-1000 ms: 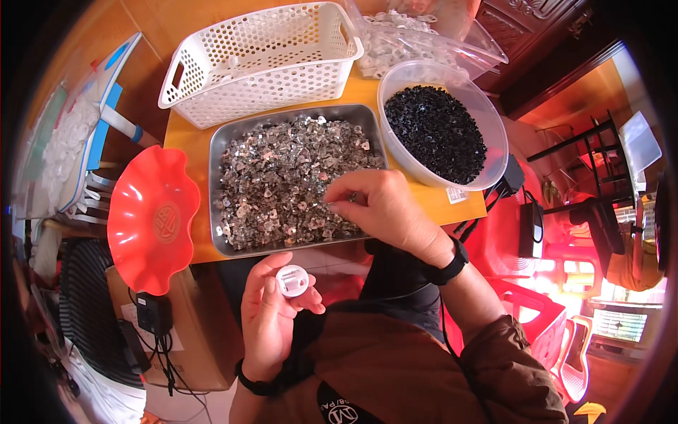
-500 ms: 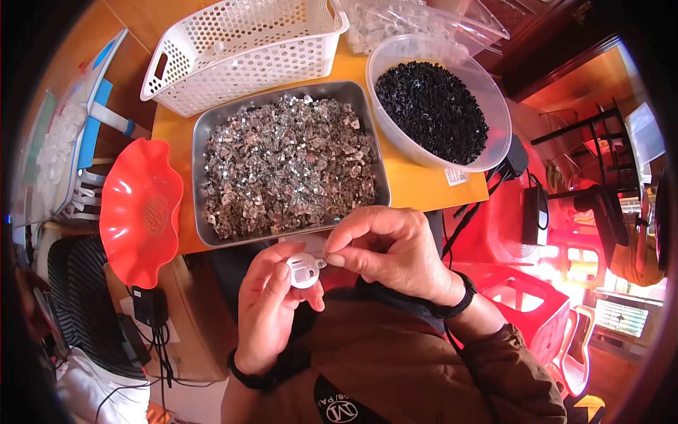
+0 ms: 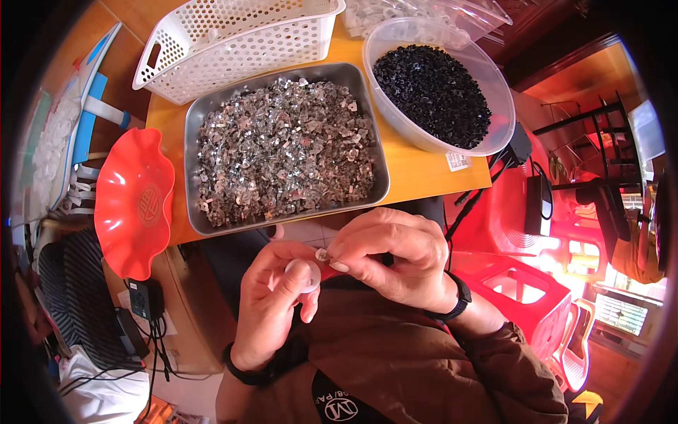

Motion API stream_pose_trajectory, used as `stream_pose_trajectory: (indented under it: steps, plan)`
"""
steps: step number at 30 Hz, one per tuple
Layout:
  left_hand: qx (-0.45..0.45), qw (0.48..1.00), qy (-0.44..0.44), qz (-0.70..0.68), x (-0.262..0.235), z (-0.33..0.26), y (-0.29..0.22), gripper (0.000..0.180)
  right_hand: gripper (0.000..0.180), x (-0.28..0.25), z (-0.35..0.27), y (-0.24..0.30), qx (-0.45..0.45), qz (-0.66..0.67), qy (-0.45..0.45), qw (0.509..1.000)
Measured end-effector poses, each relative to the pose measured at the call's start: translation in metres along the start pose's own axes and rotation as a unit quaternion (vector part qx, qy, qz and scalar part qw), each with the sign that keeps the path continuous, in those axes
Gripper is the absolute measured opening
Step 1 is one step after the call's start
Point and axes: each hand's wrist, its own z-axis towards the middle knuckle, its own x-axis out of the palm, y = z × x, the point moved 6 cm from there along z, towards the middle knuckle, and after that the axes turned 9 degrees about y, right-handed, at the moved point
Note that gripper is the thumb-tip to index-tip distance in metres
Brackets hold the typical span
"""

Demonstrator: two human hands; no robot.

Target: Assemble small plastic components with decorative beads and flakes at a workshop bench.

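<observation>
My left hand (image 3: pixel 272 300) grips a round white plastic part (image 3: pixel 309 277), its thumb lying over much of the part's face. Close beside it, the thumb and forefinger of my right hand (image 3: pixel 392 258) pinch a small shiny metal piece (image 3: pixel 322 254). The metal piece sits just above the white part; whether they touch, I cannot tell. Just beyond my hands stands a steel tray (image 3: pixel 282 220) filled with a heap of small metal pieces (image 3: pixel 282 152). To its right is a clear plastic bowl (image 3: pixel 503 116) holding many small black parts (image 3: pixel 431 95).
A white perforated basket (image 3: pixel 247 60) stands behind the tray on the wooden table (image 3: pixel 417 185). A red wavy-edged dish (image 3: pixel 134 205) is at the left. Bagged clear pieces (image 3: pixel 409 21) lie at the back. Red stools (image 3: pixel 515 290) stand at the right.
My left thumb has slid across the white part, covering the slots that showed before. The metal piece is still in my right fingers. The table and trays appear slightly higher and further left.
</observation>
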Motion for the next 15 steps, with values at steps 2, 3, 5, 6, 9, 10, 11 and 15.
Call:
stream_pose_trajectory:
  steps: [2, 3, 5, 6, 9, 10, 11, 15]
  plan:
    - [0.001, 1.0, 0.013, 0.008, 0.003, -0.001, 0.001, 0.021, 0.011, 0.003, -0.002, 0.002, -0.003, -0.005, -0.009, 1.0]
    - [0.002, 1.0, 0.012, 0.008, 0.001, -0.001, 0.002, 0.021, 0.011, 0.005, -0.004, 0.003, -0.006, -0.01, -0.02, 1.0]
    - [0.01, 0.998, 0.035, -0.044, 0.001, -0.002, 0.002, 0.017, 0.012, 0.01, -0.008, 0.002, -0.016, -0.031, -0.017, 0.999]
    - [0.01, 0.998, 0.034, -0.044, -0.001, -0.002, 0.003, 0.017, 0.012, 0.012, -0.009, 0.003, -0.033, -0.038, -0.019, 0.999]
    - [0.001, 0.998, 0.036, -0.047, -0.003, -0.003, 0.005, 0.017, 0.014, 0.016, -0.012, 0.003, -0.047, -0.046, -0.014, 0.998]
    - [-0.007, 0.999, 0.026, -0.044, -0.003, -0.003, 0.004, 0.018, 0.014, 0.017, -0.013, 0.004, -0.046, -0.044, -0.014, 0.998]
    - [-0.015, 0.999, 0.015, -0.041, -0.003, -0.003, 0.004, 0.019, 0.015, 0.017, -0.014, 0.004, -0.045, -0.042, -0.013, 0.998]
    - [-0.015, 0.999, 0.017, -0.028, -0.004, -0.003, 0.004, 0.02, 0.016, 0.02, -0.017, 0.006, -0.072, -0.058, -0.021, 0.995]
